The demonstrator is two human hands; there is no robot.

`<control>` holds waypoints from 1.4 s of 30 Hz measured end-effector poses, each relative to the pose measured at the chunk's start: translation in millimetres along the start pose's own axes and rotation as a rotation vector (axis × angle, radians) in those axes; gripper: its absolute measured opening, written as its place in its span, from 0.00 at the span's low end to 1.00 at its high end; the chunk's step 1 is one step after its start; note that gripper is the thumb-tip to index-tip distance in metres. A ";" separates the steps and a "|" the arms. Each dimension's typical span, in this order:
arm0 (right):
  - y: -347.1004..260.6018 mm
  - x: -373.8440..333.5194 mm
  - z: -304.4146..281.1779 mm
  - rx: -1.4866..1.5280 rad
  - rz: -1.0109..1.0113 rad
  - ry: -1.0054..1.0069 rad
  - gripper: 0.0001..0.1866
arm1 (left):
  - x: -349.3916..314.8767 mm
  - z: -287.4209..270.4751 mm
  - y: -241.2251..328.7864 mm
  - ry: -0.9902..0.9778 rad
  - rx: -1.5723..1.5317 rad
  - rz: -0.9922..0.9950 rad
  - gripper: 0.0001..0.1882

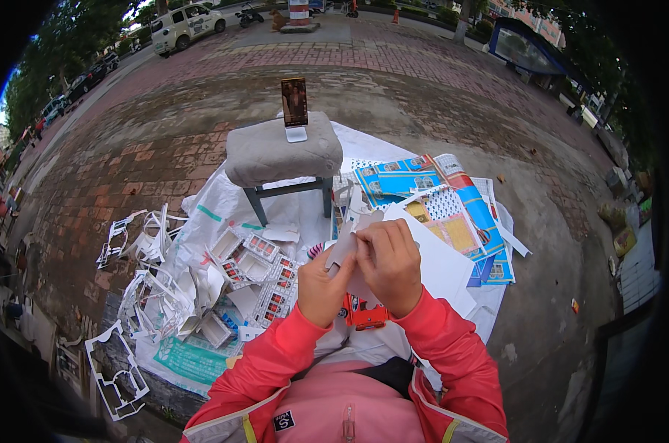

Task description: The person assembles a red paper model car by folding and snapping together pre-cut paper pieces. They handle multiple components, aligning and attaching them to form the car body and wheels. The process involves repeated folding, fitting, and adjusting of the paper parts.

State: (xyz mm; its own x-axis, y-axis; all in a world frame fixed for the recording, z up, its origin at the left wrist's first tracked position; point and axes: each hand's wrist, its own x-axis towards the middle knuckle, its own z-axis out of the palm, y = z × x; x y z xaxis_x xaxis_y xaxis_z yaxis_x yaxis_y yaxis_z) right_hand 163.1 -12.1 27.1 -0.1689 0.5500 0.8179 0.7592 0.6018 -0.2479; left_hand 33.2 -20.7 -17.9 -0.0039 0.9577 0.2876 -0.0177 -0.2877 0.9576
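Note:
Both hands are raised together over my lap, pinching a folded white card piece (340,249) between thumbs and fingers. My left hand (321,286) is closed on its lower left side. My right hand (390,260) grips it from the right, with bent fingers hiding part of its edge. Just beneath the hands, a small red toy car (368,316), perhaps of card, rests at my lap. To the left stand several assembled paper building parts (275,289) with red-and-grey windows. A large white sheet (447,275) lies beside my right hand.
Printed blue craft sheets (401,181) are piled at the right. Punched-out white card scraps (153,299) heap up at the left on the ground sheet (201,215). Ahead, a grey padded stool (283,153) bears a propped phone (294,102). A white van (187,28) is far off.

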 end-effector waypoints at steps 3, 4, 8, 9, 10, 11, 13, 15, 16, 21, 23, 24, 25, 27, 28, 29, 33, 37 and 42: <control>-1.1 -2.5 1.5 -0.039 -0.028 0.010 0.12 | -1.2 -0.1 1.5 -0.007 0.057 0.037 0.11; -1.4 -3.3 1.5 -0.043 -0.030 0.006 0.13 | -1.9 -0.7 2.0 -0.014 0.069 0.033 0.11; -1.4 -7.2 -1.8 -0.103 -0.110 -0.071 0.16 | -2.1 -0.9 1.3 -0.033 0.072 0.041 0.12; -1.3 -8.0 -2.5 -0.103 -0.127 -0.084 0.17 | -1.6 -0.6 0.6 -0.027 0.071 0.043 0.11; -1.3 -8.8 -2.9 -0.096 -0.140 -0.095 0.18 | -1.4 -0.3 -0.2 -0.022 0.068 0.047 0.11; -1.3 -9.5 -3.2 -0.090 -0.132 -0.104 0.18 | -1.1 -0.2 -1.0 -0.018 0.054 0.060 0.11; -1.8 -10.9 -3.3 -0.065 -0.099 -0.125 0.18 | -0.5 -0.5 -2.5 -0.011 0.071 0.045 0.11; -4.4 -12.4 -1.9 -0.056 -0.094 -0.120 0.18 | -0.4 -1.7 -3.8 -0.027 0.070 0.005 0.11; -5.5 -12.6 -1.6 -0.051 -0.081 -0.116 0.19 | -0.5 -3.4 -4.3 -0.044 0.067 -0.033 0.11; 1.6 -7.5 -9.8 0.112 0.021 -0.157 0.17 | 7.5 -5.5 -7.1 -0.046 0.027 0.025 0.11; 13.1 -2.6 -17.7 0.297 0.210 -0.162 0.14 | 11.8 -10.3 -5.4 -0.107 -0.001 -0.018 0.11; 17.8 -1.0 -21.2 0.362 0.304 -0.143 0.15 | 14.4 -13.1 -3.8 -0.134 0.007 -0.015 0.11; 22.5 0.0 -24.6 0.431 0.415 -0.121 0.15 | 17.2 -16.1 -1.8 -0.159 0.014 -0.013 0.12; 33.6 4.2 -28.0 0.578 0.518 -0.114 0.19 | 22.0 -22.2 3.3 -0.232 0.047 -0.006 0.13; 36.9 4.2 -30.0 0.720 0.598 -0.212 0.19 | 24.5 -25.8 6.2 -0.282 0.075 0.004 0.13; 40.4 4.1 -32.0 0.867 0.686 -0.307 0.18 | 26.5 -28.4 9.1 -0.329 0.098 0.031 0.13; 50.6 -0.1 -38.9 1.081 0.836 -0.641 0.16 | 33.3 -30.7 17.6 -0.431 0.070 0.006 0.13; 51.3 -6.7 -36.5 1.077 0.804 -0.632 0.15 | 32.8 -31.5 23.3 -0.484 0.111 -0.014 0.12; 46.5 -10.5 -37.4 0.966 0.764 -0.581 0.15 | 30.8 -29.9 25.0 -0.508 0.151 0.000 0.11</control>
State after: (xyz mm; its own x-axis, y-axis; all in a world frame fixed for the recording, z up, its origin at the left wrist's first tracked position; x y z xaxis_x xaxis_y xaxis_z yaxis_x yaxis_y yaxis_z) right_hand 223.7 -11.6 26.4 -0.3286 0.9437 0.0386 0.0835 0.0698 -0.9941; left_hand 2.7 1.7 14.3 0.4818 0.8471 0.2243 0.1268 -0.3207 0.9386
